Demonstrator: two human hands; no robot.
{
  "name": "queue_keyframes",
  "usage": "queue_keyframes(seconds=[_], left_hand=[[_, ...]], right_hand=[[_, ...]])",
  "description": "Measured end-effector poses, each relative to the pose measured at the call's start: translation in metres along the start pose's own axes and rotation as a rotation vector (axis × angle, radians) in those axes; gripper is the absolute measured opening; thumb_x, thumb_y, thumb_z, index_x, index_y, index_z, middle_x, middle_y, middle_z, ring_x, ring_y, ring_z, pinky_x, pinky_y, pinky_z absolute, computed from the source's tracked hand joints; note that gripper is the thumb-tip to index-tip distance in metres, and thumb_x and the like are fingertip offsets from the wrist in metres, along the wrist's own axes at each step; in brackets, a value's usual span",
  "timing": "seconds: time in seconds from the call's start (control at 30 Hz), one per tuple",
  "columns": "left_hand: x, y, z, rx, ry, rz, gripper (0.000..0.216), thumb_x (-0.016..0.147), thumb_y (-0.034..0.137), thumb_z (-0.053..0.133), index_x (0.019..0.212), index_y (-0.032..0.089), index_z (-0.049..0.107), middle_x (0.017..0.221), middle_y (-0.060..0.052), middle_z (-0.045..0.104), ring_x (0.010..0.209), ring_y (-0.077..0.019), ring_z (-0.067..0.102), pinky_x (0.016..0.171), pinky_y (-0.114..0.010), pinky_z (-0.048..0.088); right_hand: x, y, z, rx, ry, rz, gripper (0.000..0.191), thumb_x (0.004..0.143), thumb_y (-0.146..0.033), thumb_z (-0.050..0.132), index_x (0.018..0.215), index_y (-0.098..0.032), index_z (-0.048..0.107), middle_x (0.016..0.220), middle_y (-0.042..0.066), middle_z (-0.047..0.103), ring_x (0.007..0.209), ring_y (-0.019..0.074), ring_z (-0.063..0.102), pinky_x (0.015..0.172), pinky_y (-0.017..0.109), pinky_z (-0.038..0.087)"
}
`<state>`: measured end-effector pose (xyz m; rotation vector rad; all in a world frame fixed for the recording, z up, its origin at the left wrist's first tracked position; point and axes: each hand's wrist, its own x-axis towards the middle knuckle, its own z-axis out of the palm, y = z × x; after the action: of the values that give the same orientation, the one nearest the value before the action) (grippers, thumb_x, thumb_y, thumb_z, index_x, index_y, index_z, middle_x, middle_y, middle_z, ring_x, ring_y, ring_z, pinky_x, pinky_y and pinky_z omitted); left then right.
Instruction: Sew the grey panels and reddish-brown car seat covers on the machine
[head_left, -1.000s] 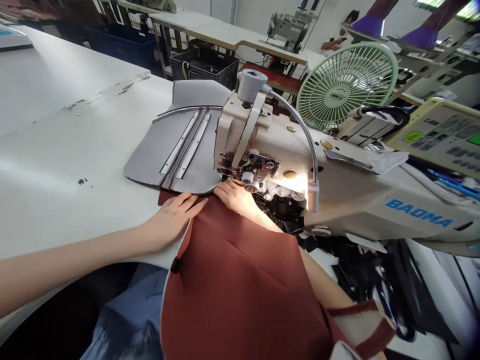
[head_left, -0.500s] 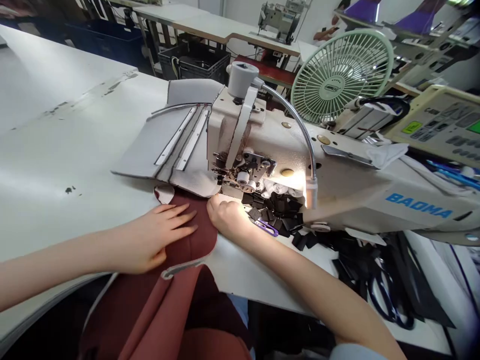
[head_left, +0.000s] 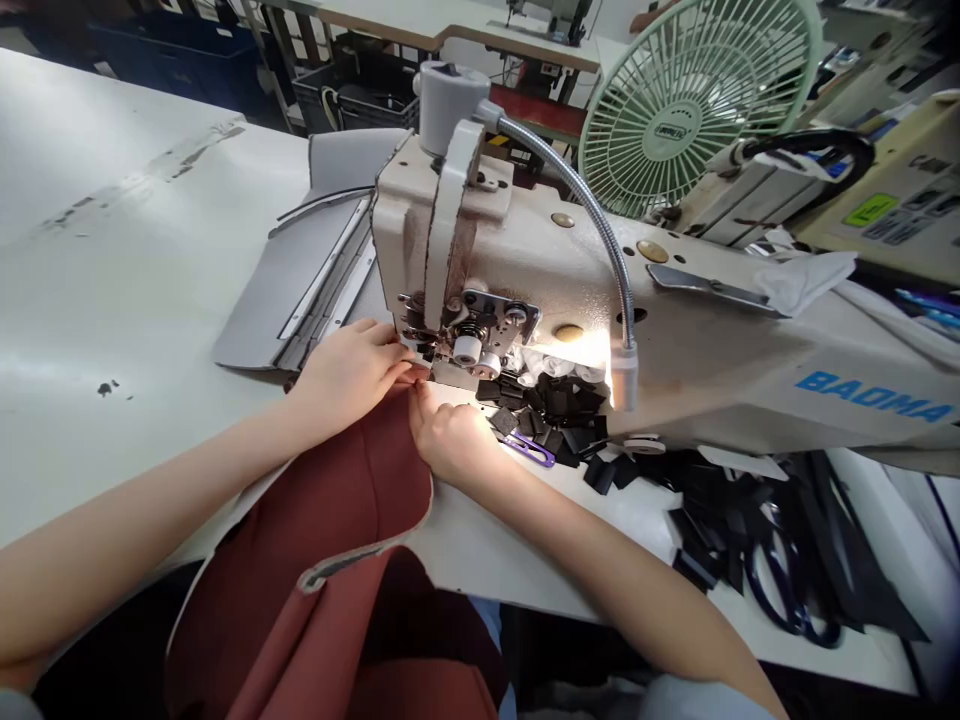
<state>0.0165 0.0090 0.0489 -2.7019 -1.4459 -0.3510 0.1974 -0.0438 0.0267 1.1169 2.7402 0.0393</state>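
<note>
A maroon padded fabric piece (head_left: 330,490) with a pale backing lies on the table edge and hangs down in folds toward my lap. Its far end reaches under the head of a sewing machine (head_left: 517,240). My left hand (head_left: 349,375) lies over that far end, fingers bent and closed on the fabric close to the needle area. On the right edge, my right hand (head_left: 454,435) is curled with thumb and index pinching the fabric beside the presser area. Grey backing with two white strips (head_left: 319,285) extends behind the machine head. The needle itself is hidden.
Black fabric tabs (head_left: 555,400) and a purple thread snipper (head_left: 529,450) lie right of my right hand. Dark-handled scissors (head_left: 787,590) rest farther right among black strips. A lit lamp (head_left: 622,375) hangs by the machine arm; a green fan (head_left: 694,110) stands behind.
My left hand has moved forward and right, from lying spread on the fabric to gripping near the needle. The right hand keeps its place at the edge. The view has shifted slightly.
</note>
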Motion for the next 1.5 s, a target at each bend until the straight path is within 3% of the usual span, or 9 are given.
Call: queue_keyframes(seconds=[0.13, 0.33, 0.43, 0.63, 0.87, 0.97, 1.17, 1.37, 1.5], left_hand=[[-0.004, 0.005, 0.003, 0.158, 0.109, 0.108, 0.029, 0.099, 0.032, 0.052, 0.09, 0.019, 0.076, 0.084, -0.01, 0.064, 0.086, -0.0265, 0.057, 0.073, -0.038, 0.048], [-0.003, 0.008, 0.019, 0.266, 0.299, 0.2, 0.022, 0.096, 0.02, 0.056, 0.081, 0.018, 0.072, 0.077, -0.007, 0.064, 0.078, -0.0237, 0.055, 0.069, -0.037, 0.045], [-0.003, 0.008, 0.024, 0.289, 0.292, 0.221, 0.02, 0.095, 0.014, 0.056, 0.084, 0.018, 0.072, 0.078, -0.006, 0.065, 0.077, -0.0236, 0.056, 0.067, -0.037, 0.044], [-0.004, 0.0, 0.025, 0.187, 0.26, 0.277, 0.019, 0.096, 0.02, 0.057, 0.097, 0.023, 0.076, 0.086, -0.005, 0.069, 0.082, -0.0233, 0.058, 0.07, -0.036, 0.044], [0.003, 0.004, 0.031, 0.191, 0.185, 0.256, 0.022, 0.095, 0.015, 0.055, 0.09, 0.02, 0.076, 0.077, -0.007, 0.067, 0.083, -0.0242, 0.06, 0.075, -0.037, 0.047], [0.005, 0.001, 0.03, 0.183, 0.139, 0.257, 0.023, 0.096, 0.016, 0.054, 0.092, 0.019, 0.076, 0.078, -0.007, 0.067, 0.082, -0.0246, 0.06, 0.076, -0.038, 0.047], [0.004, -0.004, 0.025, 0.212, 0.079, 0.371, 0.024, 0.097, 0.015, 0.051, 0.102, 0.02, 0.074, 0.094, -0.006, 0.071, 0.087, -0.0236, 0.061, 0.079, -0.036, 0.048], [0.008, 0.01, 0.033, 0.288, 0.11, 0.316, 0.026, 0.096, 0.012, 0.05, 0.086, 0.016, 0.073, 0.082, -0.008, 0.067, 0.082, -0.0234, 0.06, 0.077, -0.036, 0.047], [0.002, 0.012, 0.031, 0.258, 0.141, 0.327, 0.027, 0.098, 0.014, 0.047, 0.094, 0.017, 0.074, 0.087, -0.008, 0.07, 0.083, -0.023, 0.06, 0.075, -0.036, 0.048]], right_hand=[[0.001, 0.003, -0.001, -0.007, 0.033, 0.005, 0.054, 0.094, -0.003, 0.027, 0.143, 0.01, 0.045, 0.144, 0.04, 0.046, 0.075, 0.0272, 0.071, 0.048, 0.038, 0.053], [0.006, 0.005, 0.004, -0.105, 0.082, 0.024, 0.052, 0.096, -0.003, 0.026, 0.143, 0.01, 0.046, 0.142, 0.04, 0.048, 0.072, 0.0238, 0.071, 0.048, 0.034, 0.054], [0.006, 0.005, 0.004, -0.117, 0.083, 0.032, 0.054, 0.095, -0.001, 0.025, 0.143, 0.011, 0.045, 0.141, 0.041, 0.047, 0.071, 0.024, 0.071, 0.047, 0.035, 0.054], [-0.002, 0.002, 0.001, -0.061, 0.042, 0.005, 0.054, 0.095, -0.003, 0.027, 0.145, 0.007, 0.046, 0.146, 0.036, 0.046, 0.075, 0.0243, 0.072, 0.048, 0.035, 0.054], [0.003, 0.004, -0.001, -0.017, 0.08, 0.047, 0.051, 0.095, -0.001, 0.029, 0.142, 0.009, 0.048, 0.136, 0.039, 0.055, 0.074, 0.0239, 0.071, 0.049, 0.034, 0.055], [0.003, 0.006, -0.001, 0.009, 0.085, 0.062, 0.049, 0.097, -0.004, 0.031, 0.141, 0.007, 0.049, 0.14, 0.035, 0.054, 0.084, 0.0247, 0.071, 0.056, 0.036, 0.057], [-0.001, 0.009, 0.009, 0.007, 0.239, -0.015, 0.041, 0.102, -0.007, 0.034, 0.133, -0.002, 0.06, 0.138, 0.019, 0.062, 0.125, 0.0256, 0.056, 0.089, 0.036, 0.056], [0.005, 0.008, 0.009, 0.064, 0.218, -0.014, 0.039, 0.102, -0.009, 0.037, 0.129, 0.004, 0.061, 0.126, 0.025, 0.067, 0.11, 0.0289, 0.063, 0.091, 0.042, 0.055], [0.005, 0.01, 0.008, 0.074, 0.212, -0.004, 0.041, 0.102, -0.01, 0.035, 0.132, 0.004, 0.059, 0.131, 0.026, 0.064, 0.114, 0.0293, 0.06, 0.092, 0.041, 0.054]])
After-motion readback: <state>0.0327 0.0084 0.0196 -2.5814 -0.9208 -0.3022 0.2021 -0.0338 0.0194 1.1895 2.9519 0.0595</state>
